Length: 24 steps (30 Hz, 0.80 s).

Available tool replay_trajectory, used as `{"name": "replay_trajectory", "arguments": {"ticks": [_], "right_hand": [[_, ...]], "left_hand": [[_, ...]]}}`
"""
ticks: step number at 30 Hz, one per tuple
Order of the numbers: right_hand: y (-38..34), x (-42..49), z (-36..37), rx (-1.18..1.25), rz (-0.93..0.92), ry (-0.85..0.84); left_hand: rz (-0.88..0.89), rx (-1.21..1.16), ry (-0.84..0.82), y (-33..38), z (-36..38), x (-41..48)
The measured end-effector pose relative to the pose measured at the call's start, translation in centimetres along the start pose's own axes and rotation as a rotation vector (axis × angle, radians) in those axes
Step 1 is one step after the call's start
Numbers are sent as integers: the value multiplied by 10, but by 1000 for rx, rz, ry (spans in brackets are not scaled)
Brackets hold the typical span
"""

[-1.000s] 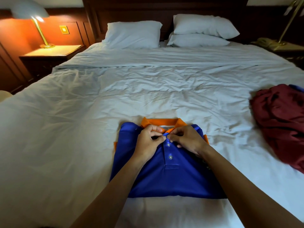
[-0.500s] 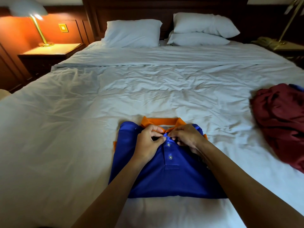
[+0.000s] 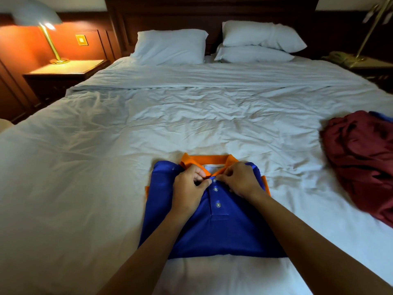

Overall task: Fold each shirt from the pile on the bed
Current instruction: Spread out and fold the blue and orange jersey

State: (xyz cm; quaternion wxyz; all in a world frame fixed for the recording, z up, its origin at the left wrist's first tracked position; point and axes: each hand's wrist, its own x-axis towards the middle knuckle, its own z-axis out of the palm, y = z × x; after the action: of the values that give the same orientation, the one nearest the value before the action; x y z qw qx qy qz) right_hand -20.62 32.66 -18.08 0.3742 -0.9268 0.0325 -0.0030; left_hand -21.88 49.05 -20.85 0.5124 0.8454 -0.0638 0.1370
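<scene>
where white bed lies rumpled, lit lamp left, three pillows

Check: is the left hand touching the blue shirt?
Touching. The head view shows the left hand pinching the blue shirt at its neck opening.

There is one view, from the person's head, at the foot end of the bed. It faces forward and down, along the bed toward the headboard and the pillows. The blue shirt lies close under the camera, in the lower middle. The wide lens bends the edges, where a lamp shows at the left and red clothes at the right.
</scene>
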Motion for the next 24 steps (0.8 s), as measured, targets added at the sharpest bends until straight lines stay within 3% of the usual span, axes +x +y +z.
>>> {"name": "replay_trajectory", "arguments": {"ticks": [4,7,9,11,14,16,20,24], "right_hand": [[7,-15,-2,94,-160,136],[14,-26,-9,-13,-372,307],[16,-21,-15,-161,-411,288],[16,-7,-23,-308,-385,98],[17,15,-25,-454,-407,-138],[14,27,-23,-508,-429,-213],[7,41,-21,-223,-351,-298],[11,51,-33,24,-318,-308]], "left_hand": [[117,200,44,-3,-5,-2],[363,357,222,5,-15,3],[474,416,234,12,-24,18],[481,594,0,14,-34,43],[397,890,-576,12,-44,78],[381,892,-779,10,-46,95],[208,417,-840,10,-54,119],[216,418,-876,0,-57,130]]}}
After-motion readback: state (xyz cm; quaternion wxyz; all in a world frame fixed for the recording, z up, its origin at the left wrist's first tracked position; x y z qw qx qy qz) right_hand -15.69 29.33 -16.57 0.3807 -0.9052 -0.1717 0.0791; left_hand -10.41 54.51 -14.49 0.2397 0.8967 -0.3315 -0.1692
